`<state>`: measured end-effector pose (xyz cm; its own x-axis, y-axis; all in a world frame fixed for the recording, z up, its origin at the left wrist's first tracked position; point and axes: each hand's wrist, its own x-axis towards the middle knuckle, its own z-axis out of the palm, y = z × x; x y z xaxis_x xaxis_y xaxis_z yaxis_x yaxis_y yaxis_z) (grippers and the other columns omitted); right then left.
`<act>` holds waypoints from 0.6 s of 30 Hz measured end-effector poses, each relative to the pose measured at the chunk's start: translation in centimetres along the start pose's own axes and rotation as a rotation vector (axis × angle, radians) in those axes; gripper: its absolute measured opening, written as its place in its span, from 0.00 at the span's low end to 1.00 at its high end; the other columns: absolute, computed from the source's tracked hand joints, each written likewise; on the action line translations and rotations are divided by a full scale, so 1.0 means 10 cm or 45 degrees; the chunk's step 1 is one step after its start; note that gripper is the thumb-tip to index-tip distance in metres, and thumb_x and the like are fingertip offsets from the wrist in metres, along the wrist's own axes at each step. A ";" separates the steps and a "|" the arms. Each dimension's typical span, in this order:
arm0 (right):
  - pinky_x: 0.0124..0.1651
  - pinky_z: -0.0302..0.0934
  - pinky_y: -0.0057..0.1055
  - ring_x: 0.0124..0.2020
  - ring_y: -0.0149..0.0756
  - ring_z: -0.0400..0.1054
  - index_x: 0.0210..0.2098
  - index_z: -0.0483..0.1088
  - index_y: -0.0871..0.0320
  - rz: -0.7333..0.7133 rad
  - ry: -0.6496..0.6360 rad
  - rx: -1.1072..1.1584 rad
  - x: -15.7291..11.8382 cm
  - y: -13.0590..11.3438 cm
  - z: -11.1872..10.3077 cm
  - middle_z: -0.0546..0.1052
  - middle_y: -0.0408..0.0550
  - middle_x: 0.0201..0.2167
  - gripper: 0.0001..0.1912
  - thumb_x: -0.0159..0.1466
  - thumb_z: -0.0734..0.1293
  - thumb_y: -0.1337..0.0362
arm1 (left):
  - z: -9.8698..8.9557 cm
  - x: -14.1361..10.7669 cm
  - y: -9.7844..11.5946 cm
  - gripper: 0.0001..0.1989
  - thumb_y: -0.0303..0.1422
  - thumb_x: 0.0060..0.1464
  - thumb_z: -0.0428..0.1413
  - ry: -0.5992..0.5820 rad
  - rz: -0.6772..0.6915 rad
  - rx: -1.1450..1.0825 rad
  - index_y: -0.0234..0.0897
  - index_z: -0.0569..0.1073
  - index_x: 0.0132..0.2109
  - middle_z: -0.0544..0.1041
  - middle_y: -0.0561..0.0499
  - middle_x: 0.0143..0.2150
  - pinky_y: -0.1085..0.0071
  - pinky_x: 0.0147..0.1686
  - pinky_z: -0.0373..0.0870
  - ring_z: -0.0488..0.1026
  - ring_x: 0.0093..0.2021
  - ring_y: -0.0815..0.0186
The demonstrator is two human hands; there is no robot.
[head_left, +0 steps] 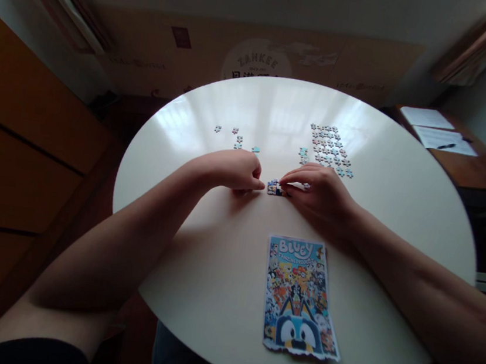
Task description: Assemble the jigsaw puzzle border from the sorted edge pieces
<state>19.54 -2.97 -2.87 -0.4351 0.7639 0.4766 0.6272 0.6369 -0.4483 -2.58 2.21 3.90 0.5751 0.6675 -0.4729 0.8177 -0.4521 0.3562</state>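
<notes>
A small joined cluster of jigsaw puzzle pieces point(273, 188) lies near the middle of the white table. From the right, my right hand point(319, 188) pinches a puzzle piece point(282, 185) at the cluster's edge; the fingertips partly cover it. My left hand point(241, 171) rests just left of the cluster, its fingers curled and one fingertip pointing at the cluster's left side. No piece shows in the left hand. In front of both hands lies a printed Bluey picture sheet point(296, 289) with a torn lower edge.
Rows of loose puzzle pieces point(328, 145) lie at the right back of the round table point(191, 317). A few more pieces point(238, 140) are scattered beyond my left hand. A wooden side desk point(462, 164) at the right holds papers point(443, 140) and a pen.
</notes>
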 end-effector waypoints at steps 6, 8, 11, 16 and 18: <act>0.45 0.69 0.36 0.37 0.36 0.75 0.35 0.81 0.52 -0.008 -0.005 -0.012 0.01 -0.02 0.02 0.83 0.43 0.36 0.07 0.63 0.69 0.66 | 0.00 -0.01 -0.02 0.12 0.41 0.50 0.56 0.012 0.027 -0.004 0.37 0.76 0.27 0.79 0.49 0.25 0.69 0.32 0.61 0.70 0.27 0.65; 0.45 0.69 0.35 0.36 0.36 0.75 0.35 0.81 0.51 -0.014 -0.020 -0.021 0.01 -0.02 0.03 0.83 0.43 0.36 0.08 0.64 0.68 0.67 | 0.00 -0.01 -0.03 0.11 0.40 0.49 0.57 0.017 0.032 -0.013 0.37 0.76 0.28 0.79 0.49 0.25 0.69 0.30 0.60 0.71 0.27 0.65; 0.44 0.69 0.35 0.36 0.35 0.75 0.36 0.81 0.51 -0.025 -0.034 -0.059 0.02 -0.02 0.04 0.83 0.42 0.36 0.08 0.64 0.68 0.67 | 0.01 0.00 -0.05 0.10 0.40 0.49 0.57 0.028 0.025 -0.039 0.37 0.76 0.29 0.79 0.49 0.24 0.69 0.30 0.61 0.71 0.26 0.65; 0.45 0.69 0.36 0.37 0.36 0.76 0.37 0.81 0.51 -0.027 -0.014 -0.083 0.03 -0.03 0.07 0.83 0.42 0.36 0.08 0.64 0.68 0.66 | 0.02 0.01 -0.05 0.17 0.46 0.53 0.56 0.051 0.000 -0.036 0.37 0.74 0.26 0.78 0.48 0.23 0.68 0.29 0.61 0.68 0.24 0.65; 0.44 0.68 0.36 0.36 0.36 0.75 0.36 0.81 0.51 -0.018 0.005 -0.096 0.04 -0.04 0.07 0.83 0.42 0.36 0.08 0.65 0.68 0.67 | 0.03 0.03 -0.05 0.20 0.48 0.54 0.55 0.082 -0.012 -0.029 0.37 0.73 0.25 0.77 0.48 0.22 0.68 0.29 0.60 0.67 0.23 0.65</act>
<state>18.65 -2.87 -3.06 -0.4419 0.7543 0.4855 0.6681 0.6379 -0.3831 -2.78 2.41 3.34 0.5643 0.7085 -0.4238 0.8217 -0.4327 0.3708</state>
